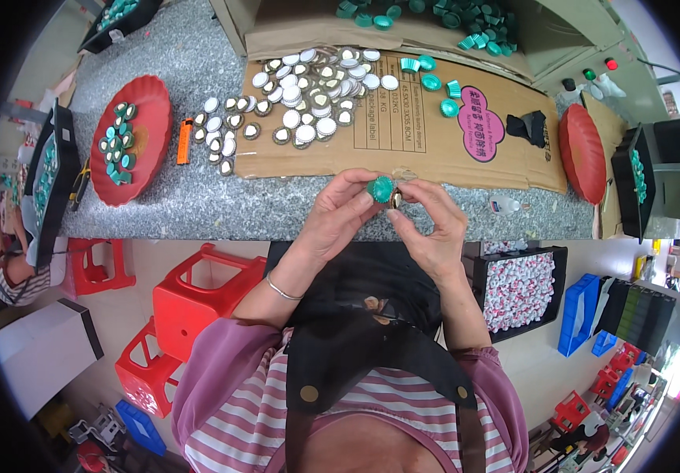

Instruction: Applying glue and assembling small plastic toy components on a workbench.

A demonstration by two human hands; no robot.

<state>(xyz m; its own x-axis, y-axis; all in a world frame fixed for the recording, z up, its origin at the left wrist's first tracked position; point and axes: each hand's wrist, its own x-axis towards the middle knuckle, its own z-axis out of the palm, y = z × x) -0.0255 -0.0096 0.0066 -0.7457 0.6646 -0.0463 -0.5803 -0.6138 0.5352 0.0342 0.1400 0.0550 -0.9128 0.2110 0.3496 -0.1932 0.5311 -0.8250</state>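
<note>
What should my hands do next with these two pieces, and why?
Probably bring the dark round piece in your right hand into the green cup in your left hand: they are held close together, and the red tray at left holds green cups that seem already filled.

On the speckled grey worktop (214, 217), an orange tool (184, 141) lay at L, yellow-and-black pliers (80, 183) were nr the L end, & a small clear btl (504, 206) lay on its side at R, nr the front edge. Below at L, a big red stool (173, 319) stood nr two other red stools (148, 381), w/ a white box (44, 355) & a blue crate (139, 423) farther out. Below at R, a black tray (561, 288) held lots of red-and-white pcs (519, 292), w/ a second blue crate (570, 319) nearby, & a red btn (611, 64) & green btn (589, 74) showed at top R.
</note>
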